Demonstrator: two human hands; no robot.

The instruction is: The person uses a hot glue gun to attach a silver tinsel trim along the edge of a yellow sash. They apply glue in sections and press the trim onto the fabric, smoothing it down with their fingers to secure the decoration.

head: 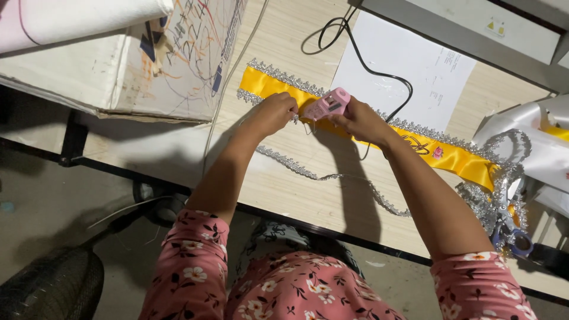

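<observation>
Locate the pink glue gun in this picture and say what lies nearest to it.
In the head view, the pink glue gun sits upper centre, held in the right hand over the yellow ribbon, beside the left hand.

Light wood-grain table (308,195) under my hands. On it: yellow satin sash (450,155) with silver trim, loose silver trim strip (332,176), white paper sheet (409,65), black cord (355,41), blue-handled scissors (510,231), cardboard box (148,65) at left.
</observation>
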